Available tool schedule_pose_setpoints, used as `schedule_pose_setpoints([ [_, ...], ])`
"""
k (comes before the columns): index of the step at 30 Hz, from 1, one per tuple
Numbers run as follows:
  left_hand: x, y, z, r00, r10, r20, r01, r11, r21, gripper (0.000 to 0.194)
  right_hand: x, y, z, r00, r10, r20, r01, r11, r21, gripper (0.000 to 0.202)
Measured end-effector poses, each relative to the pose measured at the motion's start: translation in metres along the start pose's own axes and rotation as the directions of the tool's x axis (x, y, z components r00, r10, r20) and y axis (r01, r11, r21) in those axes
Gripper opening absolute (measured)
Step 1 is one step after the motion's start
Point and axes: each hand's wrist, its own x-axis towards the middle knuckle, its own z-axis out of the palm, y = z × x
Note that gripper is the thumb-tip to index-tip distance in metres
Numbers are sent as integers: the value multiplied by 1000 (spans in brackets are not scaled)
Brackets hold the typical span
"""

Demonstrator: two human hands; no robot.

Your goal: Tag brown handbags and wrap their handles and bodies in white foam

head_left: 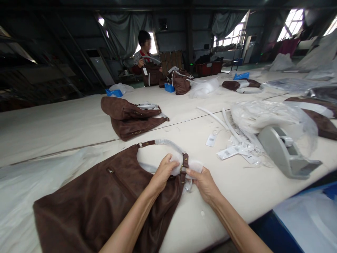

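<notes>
A brown handbag [105,189] lies on its side on the table in front of me. Its strap [168,142] is partly wrapped in pale film and arches away to the right end. At the strap's metal buckle [182,168], a thin white foam sheet [195,166] passes behind or through the fitting; which of the two I cannot tell. My left hand [165,171] pinches the sheet on the left of the buckle. My right hand [204,181] pinches it on the right, thumb on top. A small clear plastic piece [187,186] hangs below the buckle.
Right of the hands are a grey tape dispenser [285,151], white tags [230,151], foam strips [231,124] and a plastic bag [273,116]. Another brown bag [131,117] lies beyond. Across the table, a person [144,56] handles a brown bag. Plastic sheeting [52,182] covers the left.
</notes>
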Motion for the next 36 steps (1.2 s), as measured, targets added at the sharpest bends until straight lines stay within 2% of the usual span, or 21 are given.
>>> schedule_pose_setpoints([
  [5, -1, 2, 2, 994, -26, 107, 23, 999, 34, 31, 0, 0, -3, 1000, 1, -13, -2, 998, -64, 40],
  [8, -1, -2, 0, 996, -20, 85, 17, 999, 37, 30, -10, -4, -7, 1000, -3, 16, 3, 999, -48, 37],
  [12, -1, -5, -3, 998, -16, 55, 15, 1000, 15, 31, -22, -8, -17, 990, 49, 131, -75, 978, 197, 28],
  [15, -1, -6, -5, 998, -38, 56, 38, 999, 6, 34, -21, -8, -18, 991, 100, 91, -123, 949, 291, 21],
  [17, -2, -5, -6, 997, -49, 60, 49, 999, 2, 35, -17, -7, -13, 995, 86, 49, -95, 969, 228, 19],
  [20, -4, -5, -7, 995, -63, 72, 63, 998, 4, 35, -11, -6, -4, 997, 54, 59, -61, 992, 112, 27],
  [24, -7, -5, -6, 992, -83, 92, 85, 996, -9, 35, -8, 1, 5, 995, 54, 78, -62, 993, 98, 32],
  [26, -8, -5, -3, 994, -79, 70, 80, 997, -13, 34, -8, 7, 9, 997, 26, 70, -34, 994, 107, 32],
  [29, -11, -6, 0, 999, -46, 17, 45, 999, 1, 31, -8, 14, 19, 1000, -12, -12, 14, 995, 98, 34],
  [32, -15, -4, -3, 999, -21, 33, 20, 1000, 10, 26, -8, 20, 26, 996, -19, -84, 26, 997, 76, 37],
  [34, -16, -2, -9, 999, -34, 27, 35, 998, -44, 24, -8, 22, 28, 995, -21, -96, 27, 998, 57, 38],
  [36, -16, 0, -16, 994, -104, -15, 101, 983, -150, 26, -8, 25, 28, 995, -32, -98, 36, 999, 40, 40],
])
